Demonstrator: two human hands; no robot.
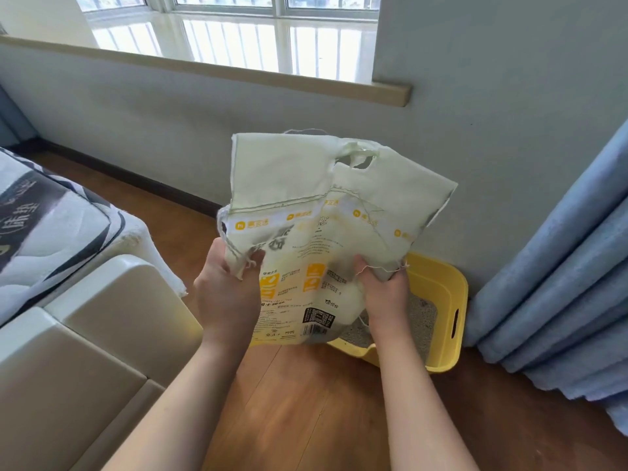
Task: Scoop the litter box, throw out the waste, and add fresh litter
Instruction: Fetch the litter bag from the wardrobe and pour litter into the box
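Observation:
A pale green-white litter bag [316, 205] with yellow print and a cut-out handle is held up in front of me, its floppy top pointing at the wall. My left hand [226, 287] grips its left edge and my right hand [382, 287] grips its right edge. Below and behind the bag, a yellow litter box [445, 300] stands on the wooden floor against the wall. Grey litter [421, 307] shows inside it. The bag hides most of the box's left side.
A beige padded bed frame [102, 334] with a mattress in a grey-and-white cover [51, 215] fills the left. Blue curtains [560, 283] hang at the right, touching the box's side. A windowsill [238, 73] runs above the wall. Wooden floor [323, 402] lies between my arms.

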